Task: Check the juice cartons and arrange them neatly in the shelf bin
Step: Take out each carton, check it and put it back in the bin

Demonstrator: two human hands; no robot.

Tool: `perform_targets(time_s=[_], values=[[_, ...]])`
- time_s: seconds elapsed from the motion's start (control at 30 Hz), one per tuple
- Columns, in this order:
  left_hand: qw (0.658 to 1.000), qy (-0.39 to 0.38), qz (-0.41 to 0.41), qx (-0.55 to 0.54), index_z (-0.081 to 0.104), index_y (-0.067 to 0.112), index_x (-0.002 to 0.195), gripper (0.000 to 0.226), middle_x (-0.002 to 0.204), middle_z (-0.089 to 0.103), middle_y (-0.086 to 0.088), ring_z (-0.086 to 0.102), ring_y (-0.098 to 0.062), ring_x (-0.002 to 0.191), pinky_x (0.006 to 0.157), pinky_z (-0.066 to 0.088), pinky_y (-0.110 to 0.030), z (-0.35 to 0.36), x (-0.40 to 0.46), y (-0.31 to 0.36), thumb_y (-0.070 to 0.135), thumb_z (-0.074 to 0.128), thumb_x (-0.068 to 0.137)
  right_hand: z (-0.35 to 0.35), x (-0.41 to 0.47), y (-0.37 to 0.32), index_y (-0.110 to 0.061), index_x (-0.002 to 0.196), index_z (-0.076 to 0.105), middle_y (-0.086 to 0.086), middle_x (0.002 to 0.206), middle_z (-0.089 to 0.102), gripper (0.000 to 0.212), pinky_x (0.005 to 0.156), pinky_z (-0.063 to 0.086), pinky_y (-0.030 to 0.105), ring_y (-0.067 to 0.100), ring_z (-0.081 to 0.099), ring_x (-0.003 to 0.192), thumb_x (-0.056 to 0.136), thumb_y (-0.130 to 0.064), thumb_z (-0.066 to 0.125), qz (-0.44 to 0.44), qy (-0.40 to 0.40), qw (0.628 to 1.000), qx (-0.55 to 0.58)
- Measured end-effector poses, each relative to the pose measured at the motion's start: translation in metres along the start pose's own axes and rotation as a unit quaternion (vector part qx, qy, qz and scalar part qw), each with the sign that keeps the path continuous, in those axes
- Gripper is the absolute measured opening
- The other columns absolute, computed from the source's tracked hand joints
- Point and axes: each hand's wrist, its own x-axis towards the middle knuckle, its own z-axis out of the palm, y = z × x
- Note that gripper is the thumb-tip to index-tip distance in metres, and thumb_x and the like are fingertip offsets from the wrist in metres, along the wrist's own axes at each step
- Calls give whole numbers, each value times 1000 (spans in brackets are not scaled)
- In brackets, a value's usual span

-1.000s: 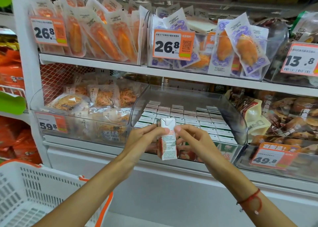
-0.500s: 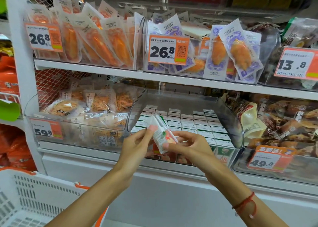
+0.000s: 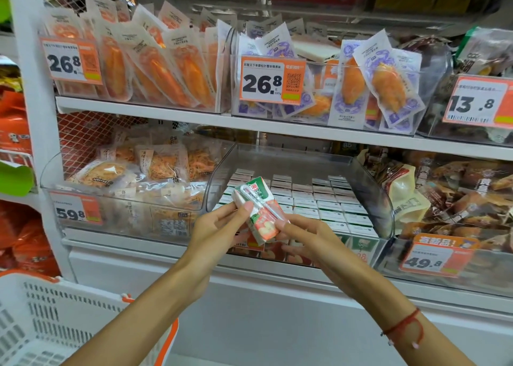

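A small juice carton (image 3: 259, 210), white with green and red print and a wrapped straw on its side, is tilted in front of the clear shelf bin (image 3: 369, 188). My left hand (image 3: 219, 232) pinches its left side with thumb and fingers. My right hand (image 3: 305, 238) pinches its lower right corner. Inside the bin, several rows of cartons (image 3: 319, 202) stand upright with their white tops showing. The bin's front left part is hidden behind my hands.
A clear bin of packaged snacks (image 3: 125, 188) stands left of the carton bin, and bagged snacks (image 3: 455, 196) fill the bin to the right. The shelf above holds hanging pouches (image 3: 155, 68). A white plastic basket (image 3: 50, 324) sits at lower left.
The carton has turned from upright to tilted, its straw side now facing me. Both hands have shifted their hold on it and sit a little lower in front of the bin.
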Motion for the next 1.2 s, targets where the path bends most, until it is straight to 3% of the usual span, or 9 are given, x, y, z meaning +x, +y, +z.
perform_targets(time_s=[0.1,0.23,0.33,0.43,0.53,0.63,0.83,1.07,1.2], values=[[1000,-11,-4,17,67,18,120,29,107,75,3,69,-7,101,85,57,-24,1,1,0,29,58,94,4,-2,0,-23,111,71,-5,98,76,25,78,55,17,7,70,95,88,-32,68,-23,7,999,28],[997,-1,21,79,69,26,108,19,100,75,6,70,-2,92,72,58,-18,4,1,-3,26,54,97,10,-3,-2,-29,99,67,-9,80,75,23,59,53,13,2,70,74,79,-28,78,-81,112,990,-3],[995,0,34,97,67,38,92,25,91,74,15,69,2,88,69,58,-18,9,1,-1,21,51,99,13,-4,-1,-30,106,66,-14,89,70,37,65,54,15,1,65,78,73,-34,83,-153,188,961,-134],[999,1,-8,44,71,35,75,31,77,75,17,70,2,78,67,59,-22,12,2,6,25,53,98,14,-6,0,-36,102,62,-21,89,67,40,70,51,14,-3,61,85,70,-35,85,-219,211,933,-195],[999,-22,-11,43,72,32,86,16,87,77,9,72,-2,83,68,59,-20,12,-3,9,46,63,83,20,-9,2,-30,103,57,-21,94,62,46,77,51,20,0,59,89,68,-36,87,-246,203,915,-247],[998,-31,-6,53,73,27,103,45,94,77,5,73,-7,87,71,59,-19,7,-5,8,54,65,68,24,-11,2,-30,99,51,-19,92,60,51,76,51,19,0,58,90,65,-43,86,-257,172,910,-276],[996,-41,1,75,72,31,104,46,96,76,10,70,-6,97,80,55,-20,-4,-5,12,55,65,65,9,-12,-6,-26,100,67,-11,99,70,26,76,55,19,7,66,95,83,-45,65,-175,25,982,-68],[970,-25,148,191,60,40,125,65,120,66,19,59,-1,114,96,48,-23,-2,-5,7,36,83,64,11,-12,-10,-47,110,66,-24,114,66,25,86,52,15,-2,60,109,89,-47,51,-226,62,971,-47],[927,18,244,285,57,42,124,67,118,57,23,52,4,116,92,43,-8,1,-5,3,21,87,68,8,-14,-14,-33,104,71,-16,106,71,22,79,51,12,0,64,103,85,-36,62,-241,90,966,16]])
